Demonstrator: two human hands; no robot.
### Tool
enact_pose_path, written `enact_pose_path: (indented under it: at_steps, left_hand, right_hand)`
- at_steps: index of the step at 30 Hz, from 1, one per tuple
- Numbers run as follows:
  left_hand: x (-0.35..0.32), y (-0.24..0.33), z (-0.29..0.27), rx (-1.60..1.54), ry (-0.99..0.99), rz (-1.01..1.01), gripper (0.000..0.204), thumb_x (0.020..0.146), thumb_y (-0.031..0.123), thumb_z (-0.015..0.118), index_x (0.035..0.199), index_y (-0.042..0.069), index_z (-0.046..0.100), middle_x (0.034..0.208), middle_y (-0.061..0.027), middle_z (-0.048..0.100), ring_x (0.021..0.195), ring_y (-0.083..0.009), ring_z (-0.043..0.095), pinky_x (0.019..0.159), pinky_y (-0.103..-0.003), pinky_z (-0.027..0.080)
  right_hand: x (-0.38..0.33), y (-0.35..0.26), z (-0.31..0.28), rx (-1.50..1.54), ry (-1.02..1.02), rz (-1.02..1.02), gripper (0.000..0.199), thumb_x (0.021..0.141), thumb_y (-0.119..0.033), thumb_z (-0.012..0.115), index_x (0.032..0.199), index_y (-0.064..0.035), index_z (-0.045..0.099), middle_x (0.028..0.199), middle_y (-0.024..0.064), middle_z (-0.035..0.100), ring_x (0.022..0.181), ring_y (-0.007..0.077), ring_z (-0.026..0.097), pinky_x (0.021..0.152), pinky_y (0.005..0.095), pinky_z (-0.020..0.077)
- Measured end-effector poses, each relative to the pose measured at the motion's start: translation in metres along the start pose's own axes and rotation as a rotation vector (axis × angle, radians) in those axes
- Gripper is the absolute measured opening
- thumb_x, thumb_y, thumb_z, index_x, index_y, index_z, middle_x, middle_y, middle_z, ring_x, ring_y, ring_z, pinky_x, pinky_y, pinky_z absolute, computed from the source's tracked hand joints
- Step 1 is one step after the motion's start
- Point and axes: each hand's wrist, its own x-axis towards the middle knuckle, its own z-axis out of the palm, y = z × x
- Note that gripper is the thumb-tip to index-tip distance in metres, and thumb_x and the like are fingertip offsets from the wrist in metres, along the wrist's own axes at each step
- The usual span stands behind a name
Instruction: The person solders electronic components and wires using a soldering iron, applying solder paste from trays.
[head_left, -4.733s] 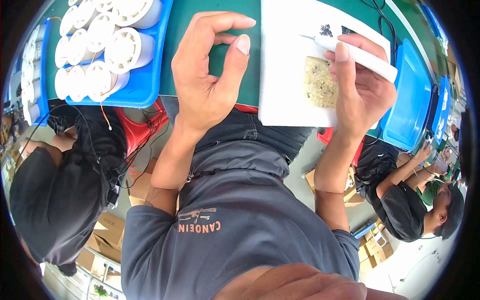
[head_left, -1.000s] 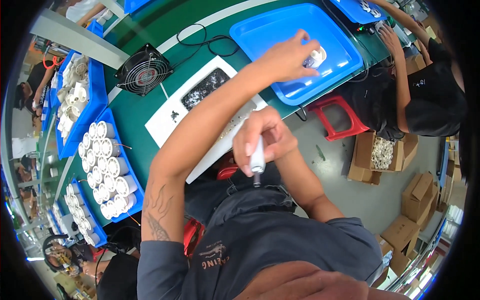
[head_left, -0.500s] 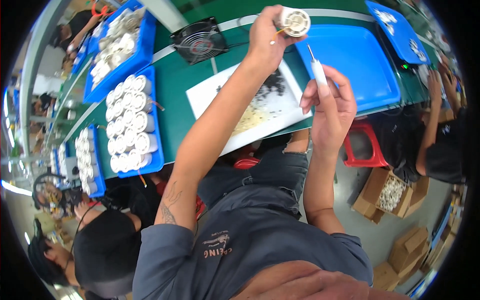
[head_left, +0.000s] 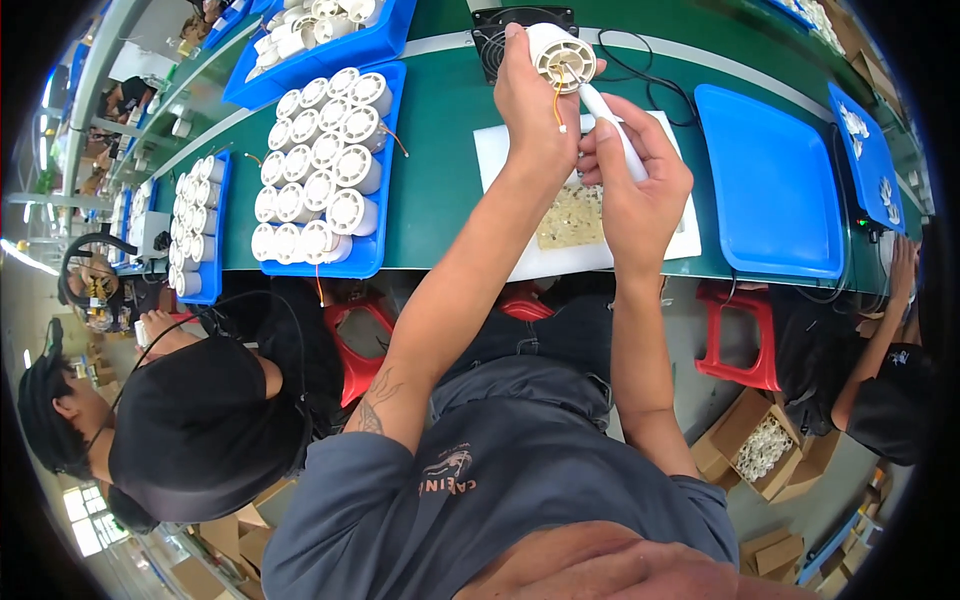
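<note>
White round fan part [head_left: 558,52], orange wires dangling, held face-up above the table; white pen-shaped tool [head_left: 612,128] touches it.

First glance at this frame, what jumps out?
Top centre, the left hand holds up a white round slotted part with an orange wire hanging from it, and the right hand puts a white pen-like tool to it, above a white sheet on the green bench. To the left, a blue tray sits packed with rows of the same white parts; an empty blue tray lies to the right.
</note>
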Motion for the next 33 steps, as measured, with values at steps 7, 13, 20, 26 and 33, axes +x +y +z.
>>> enact_pose_path:
  at_steps: [7,13,20,26,33]
  left_hand:
    - [0.004,0.002,-0.01,-0.014,0.023,0.07,0.041,0.108,0.043,0.043,0.107,0.003,0.052,0.09,-0.0104,0.063,0.074,-0.0239,0.068,0.072,-0.038,0.059]
    - [-0.002,0.007,-0.015,0.287,-0.089,0.376,0.032,0.11,0.035,0.042,0.101,0.005,0.043,0.083,-0.0078,0.054,0.075,-0.0155,0.062,0.066,-0.032,0.056]
    - [0.007,0.016,-0.032,0.418,-0.145,0.451,0.031,0.109,0.031,0.047,0.093,0.005,0.042,0.078,-0.0037,0.052,0.071,-0.0083,0.052,0.063,-0.027,0.046]
    - [0.14,0.079,-0.102,0.41,0.083,0.521,0.038,0.105,0.03,0.046,0.107,-0.002,0.067,0.095,-0.0139,0.067,0.087,-0.0199,0.064,0.077,-0.035,0.051]
    - [0.266,0.264,-0.138,0.091,0.24,0.033,0.043,0.103,0.034,0.045,0.126,0.001,0.061,0.113,-0.0152,0.067,0.104,-0.0301,0.068,0.076,-0.047,0.059]
  right_hand:
    - [-0.001,0.004,0.011,-0.092,-0.013,-0.012,0.025,0.098,-0.006,0.064,0.12,0.0053,0.066,0.088,0.0073,0.072,0.07,0.008,0.064,0.06,0.022,0.0525]
    - [-0.001,0.002,0.015,-0.203,-0.029,-0.076,0.023,0.095,-0.004,0.066,0.117,0.0037,0.067,0.094,0.0081,0.073,0.073,0.0083,0.066,0.064,0.0248,0.0526]
    - [0.012,0.014,0.03,-0.221,-0.067,-0.182,0.014,0.097,-0.006,0.065,0.107,0.0037,0.068,0.083,0.0081,0.071,0.072,0.0087,0.062,0.064,0.024,0.0497]
    - [0.018,-0.004,0.012,-0.002,-0.213,0.059,0.021,0.101,-0.009,0.06,0.118,0.0007,0.069,0.076,-0.0004,0.06,0.064,0.004,0.051,0.056,0.0187,0.0396]
    - [-0.003,-0.002,-0.084,-0.435,0.008,-0.14,0.039,0.089,0.008,0.068,0.127,-0.0014,0.067,0.101,0.0043,0.067,0.087,0.0094,0.061,0.072,0.0221,0.0494]
